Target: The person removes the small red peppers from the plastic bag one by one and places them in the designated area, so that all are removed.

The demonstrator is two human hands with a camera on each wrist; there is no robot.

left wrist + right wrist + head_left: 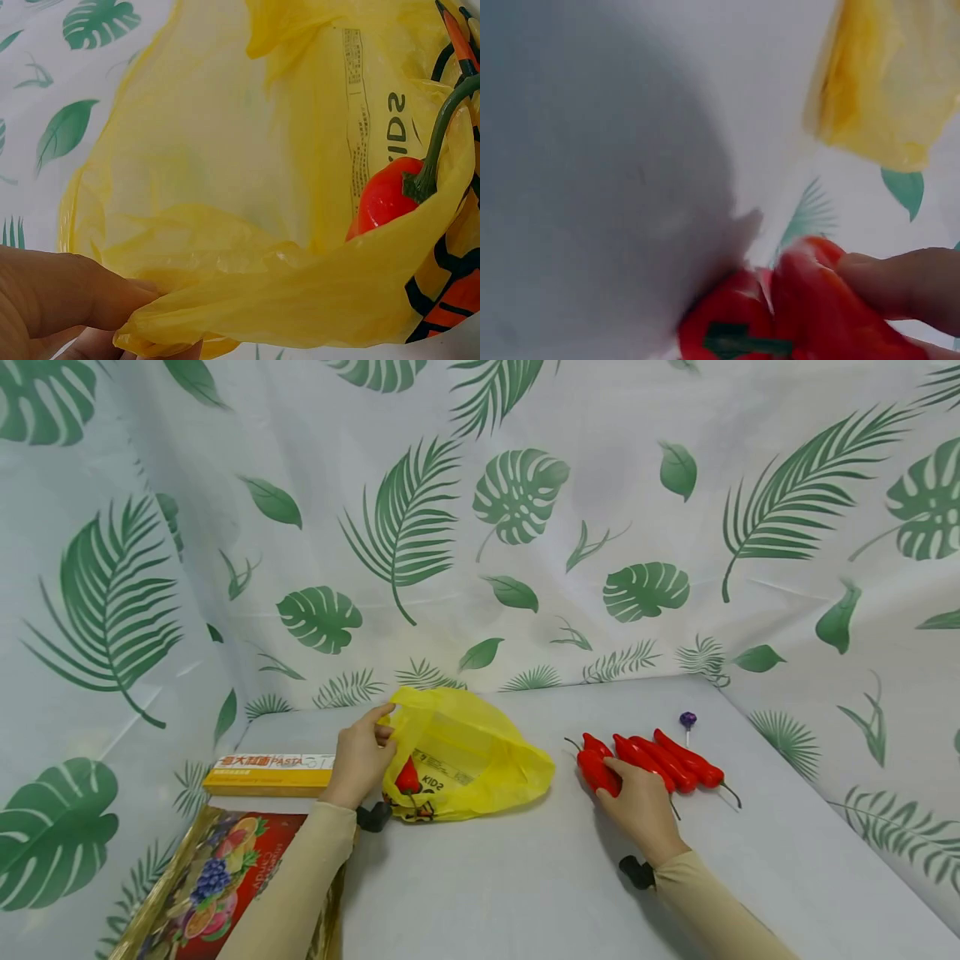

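My left hand (358,763) pinches the rim of a yellow plastic bag (517,781), which lies with its mouth held wide. Inside the bag is one red chili pepper (388,193), its green stem pointing out over the edge. My right hand (643,810) grips another red chili pepper (597,770) between thumb and fingers, just at the left end of a row of peppers. In the right wrist view this held pepper (817,311) is blurred, with a second pepper (724,319) close beside it. Several more red peppers (688,760) lie side by side right of that hand.
A purple-wrapped lollipop (687,720) lies behind the peppers. At the left are a yellow and white pasta box (270,777) and a gold-edged tray (167,906) with a red fruit-candy packet (277,843). Leaf-print cloth (420,635) hangs around the white table (495,893).
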